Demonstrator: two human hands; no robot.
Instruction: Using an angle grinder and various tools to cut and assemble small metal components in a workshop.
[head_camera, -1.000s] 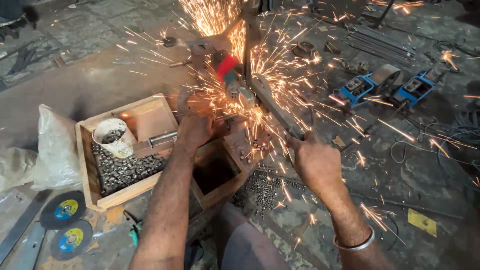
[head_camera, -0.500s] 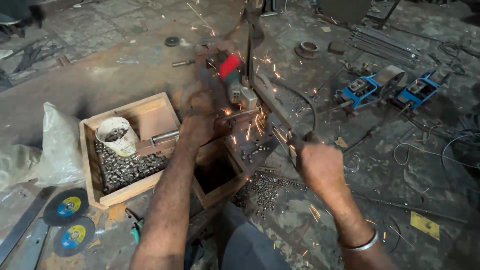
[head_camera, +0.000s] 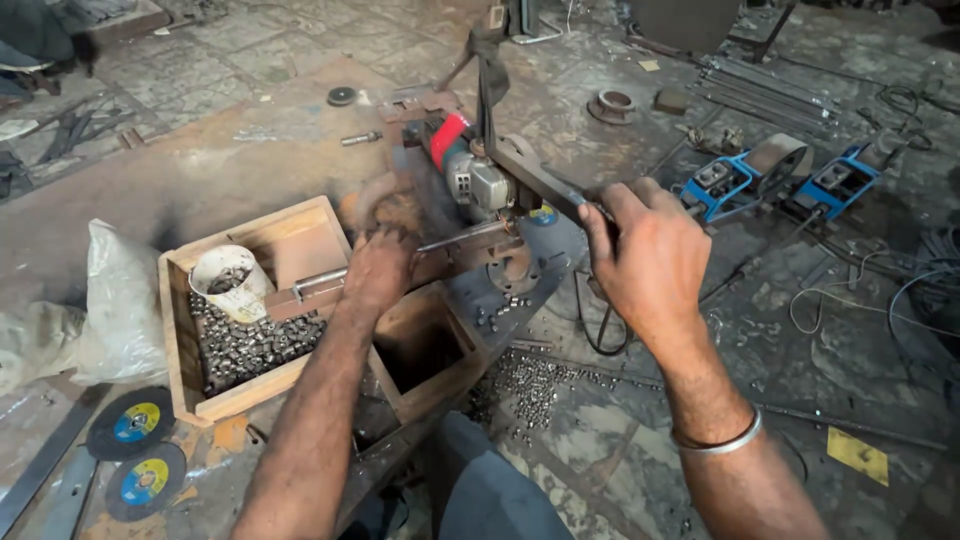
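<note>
Two hands, right hand gripping lever

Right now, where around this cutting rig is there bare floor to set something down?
Barest is the brown floor patch beyond the wooden box, short of the loose disc. Crowded: cut metal pieces litter the floor by the small open box, and cables run right of the right hand.

I see a wooden box half full of small metal pieces, with a white cup standing inside it. Just left of the box lies a white plastic bag; below it, two cutting discs. Well right of the box sit two blue machines.
</note>
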